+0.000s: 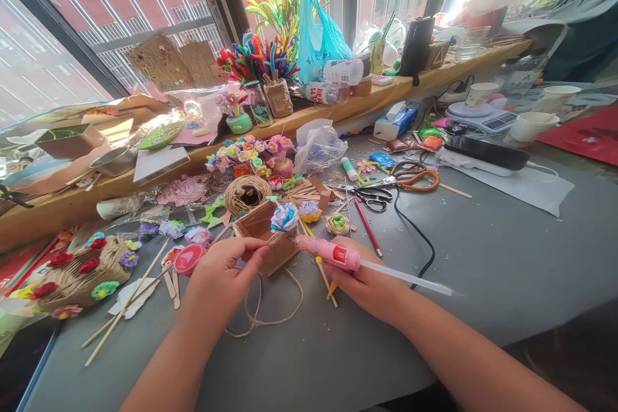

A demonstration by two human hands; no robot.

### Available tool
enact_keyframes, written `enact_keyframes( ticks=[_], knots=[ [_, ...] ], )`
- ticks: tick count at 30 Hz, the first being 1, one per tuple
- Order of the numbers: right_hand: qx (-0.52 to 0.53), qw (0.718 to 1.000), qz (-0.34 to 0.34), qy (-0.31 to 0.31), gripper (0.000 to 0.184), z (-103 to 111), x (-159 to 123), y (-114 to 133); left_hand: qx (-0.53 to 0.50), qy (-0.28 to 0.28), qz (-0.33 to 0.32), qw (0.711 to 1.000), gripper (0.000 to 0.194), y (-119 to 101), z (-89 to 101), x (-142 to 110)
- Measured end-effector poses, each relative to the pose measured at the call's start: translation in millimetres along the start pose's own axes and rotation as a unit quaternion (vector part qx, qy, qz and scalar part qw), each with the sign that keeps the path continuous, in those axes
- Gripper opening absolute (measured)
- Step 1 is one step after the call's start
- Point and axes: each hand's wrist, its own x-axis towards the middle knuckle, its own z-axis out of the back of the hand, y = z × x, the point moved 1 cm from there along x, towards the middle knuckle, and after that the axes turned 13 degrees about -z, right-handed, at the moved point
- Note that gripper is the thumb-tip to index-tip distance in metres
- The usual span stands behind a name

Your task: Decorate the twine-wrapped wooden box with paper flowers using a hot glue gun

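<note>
My right hand point(367, 283) is closed round a pink hot glue gun point(328, 251) with a clear glue stick point(410, 278) sticking out of its back; the nozzle points left at a small brown cardboard box point(263, 235). My left hand point(219, 273) pinches a strand of jute twine point(263, 309) against the front of that box, and the loose twine loops on the grey table point(483, 257) below. A paper flower point(284, 217) sits at the box's far edge.
A twine ball point(247, 193), small paper flowers, scissors point(374, 196), wooden sticks and a red pencil point(367, 226) lie around. A flower-decorated basket point(82, 273) stands at left. The glue gun's black cord point(415, 232) runs right. Bottles, pipe cleaners and cups crowd the windowsill shelf.
</note>
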Motion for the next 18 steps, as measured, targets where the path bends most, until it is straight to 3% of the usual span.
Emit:
enact_keyframes(
  ticks=[6,12,18],
  knots=[
    [0.001,1.000,-0.012,0.001,0.018,-2,-1,4,-0.025,-0.022,0.027,0.999,0.027,-4,-4.2,-3],
    [0.013,1.000,0.004,-0.027,0.012,-4,-11,14,-0.185,-0.097,0.100,0.973,0.031,-13,-3.8,-9],
    [0.026,0.999,0.026,-0.007,0.014,-10,-11,15,-0.193,-0.064,0.100,0.974,0.034,-5,-0.9,-13]
  ],
)
